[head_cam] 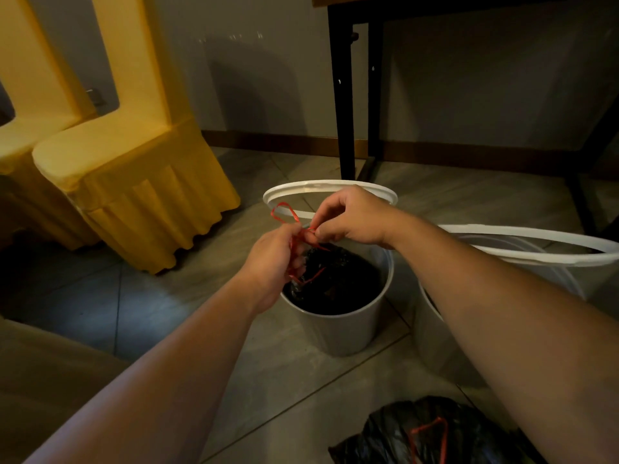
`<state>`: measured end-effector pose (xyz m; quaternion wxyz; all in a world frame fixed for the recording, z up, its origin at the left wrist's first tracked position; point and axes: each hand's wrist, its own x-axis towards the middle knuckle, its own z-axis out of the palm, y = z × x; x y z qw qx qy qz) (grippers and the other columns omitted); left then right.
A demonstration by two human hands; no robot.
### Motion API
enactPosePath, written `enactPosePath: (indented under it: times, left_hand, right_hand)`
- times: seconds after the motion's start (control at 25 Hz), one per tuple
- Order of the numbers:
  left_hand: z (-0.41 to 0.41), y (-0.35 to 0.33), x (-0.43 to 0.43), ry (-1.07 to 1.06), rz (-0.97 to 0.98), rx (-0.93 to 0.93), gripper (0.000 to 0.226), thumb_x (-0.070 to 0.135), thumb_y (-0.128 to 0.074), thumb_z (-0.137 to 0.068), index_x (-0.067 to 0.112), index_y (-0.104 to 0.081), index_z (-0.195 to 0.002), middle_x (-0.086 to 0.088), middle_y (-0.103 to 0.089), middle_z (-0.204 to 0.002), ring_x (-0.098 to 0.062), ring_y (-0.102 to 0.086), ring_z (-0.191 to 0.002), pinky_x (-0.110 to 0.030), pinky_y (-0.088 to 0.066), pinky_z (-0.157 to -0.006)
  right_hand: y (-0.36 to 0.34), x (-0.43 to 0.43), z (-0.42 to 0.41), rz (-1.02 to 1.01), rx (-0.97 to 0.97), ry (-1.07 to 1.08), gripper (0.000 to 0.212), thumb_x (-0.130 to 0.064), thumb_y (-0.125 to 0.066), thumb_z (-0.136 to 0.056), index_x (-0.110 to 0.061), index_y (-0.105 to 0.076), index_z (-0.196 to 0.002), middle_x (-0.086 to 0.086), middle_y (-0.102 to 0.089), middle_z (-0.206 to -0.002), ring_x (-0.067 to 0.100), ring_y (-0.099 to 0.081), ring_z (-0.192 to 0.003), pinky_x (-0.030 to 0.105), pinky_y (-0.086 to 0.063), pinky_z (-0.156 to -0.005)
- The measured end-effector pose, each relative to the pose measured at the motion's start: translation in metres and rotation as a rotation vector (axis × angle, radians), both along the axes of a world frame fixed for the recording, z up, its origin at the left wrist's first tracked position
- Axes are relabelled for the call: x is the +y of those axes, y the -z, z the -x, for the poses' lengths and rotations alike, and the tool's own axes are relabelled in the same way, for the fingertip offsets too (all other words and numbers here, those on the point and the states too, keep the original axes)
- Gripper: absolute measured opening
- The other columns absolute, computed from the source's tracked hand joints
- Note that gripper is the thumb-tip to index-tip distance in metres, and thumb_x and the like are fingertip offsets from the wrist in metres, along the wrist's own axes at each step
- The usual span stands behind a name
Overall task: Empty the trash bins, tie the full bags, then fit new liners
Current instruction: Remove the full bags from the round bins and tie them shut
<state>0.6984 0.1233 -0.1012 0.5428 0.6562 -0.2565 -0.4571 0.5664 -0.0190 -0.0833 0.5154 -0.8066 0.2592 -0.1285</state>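
Head view shows the left hand [273, 259] gripping the gathered strands of a red drawstring [284, 212], while the right hand [351, 217] pinches the cord between thumb and fingertips just beside it. Both hands hold the cord above a white bin [345, 326] near the middle of the floor. The black trash bag [338, 279] sits inside this bin, its neck bunched, glossy and crinkled, with 1 red loop standing up on the far left of the hands.

The knot looks unfinished. It would probably be tied best by keeping both strands taut and pulling them apart evenly, so the knot slides down snug against the bunched neck and the loop stays free for lifting.

A second bin [435, 333] stands to the right. Another black bag [435, 437] with a red cord lies on the near floor.
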Motion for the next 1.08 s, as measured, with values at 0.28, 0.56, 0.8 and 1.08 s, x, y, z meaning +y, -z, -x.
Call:
enactPosePath:
  times: [0.28,0.56,0.8,1.08]
  left_hand:
    - [-0.004,0.001,-0.002,-0.206,0.004,0.049,0.025,0.030,-0.047,-0.111,0.023,-0.066,-0.096,0.005,-0.062,-0.066,-0.008,-0.050,-0.051,-0.029,-0.042,-0.057]
    - [-0.003,-0.007,0.002,-0.124,0.013,-0.019,0.040,0.038,-0.052,-0.106,0.025,-0.078,-0.079,0.001,-0.069,-0.072,-0.011,-0.056,-0.055,-0.029,-0.048,-0.058]
    - [-0.002,-0.014,0.006,-0.031,0.034,-0.096,0.035,0.032,-0.050,-0.107,0.022,-0.077,-0.087,-0.003,-0.073,-0.079,-0.015,-0.062,-0.063,-0.029,-0.053,-0.062]
    - [-0.001,-0.005,0.012,-0.048,0.051,-0.009,0.034,0.033,-0.049,-0.110,0.016,-0.075,-0.094,-0.006,-0.073,-0.084,-0.018,-0.065,-0.072,-0.036,-0.052,-0.075]
  right_hand:
    - [0.003,0.002,-0.008,-0.166,-0.052,-0.032,0.015,-0.005,-0.078,-0.088,-0.018,-0.081,-0.081,0.011,-0.079,-0.101,0.026,-0.072,-0.103,0.049,-0.055,-0.105]
    - [0.011,0.013,-0.015,0.022,0.147,-0.119,0.011,-0.028,-0.085,-0.072,-0.025,-0.083,-0.082,0.002,-0.080,-0.092,0.028,-0.074,-0.100,0.054,-0.056,-0.100]
    - [0.018,0.015,-0.019,0.136,0.146,-0.001,0.008,-0.020,-0.085,-0.078,-0.021,-0.076,-0.078,-0.004,-0.078,-0.075,0.016,-0.075,-0.078,0.046,-0.062,-0.083]
    - [0.014,0.015,-0.019,0.032,0.026,0.002,0.019,-0.011,-0.073,-0.095,-0.027,-0.076,-0.105,0.001,-0.079,-0.085,0.017,-0.077,-0.074,0.038,-0.065,-0.078]
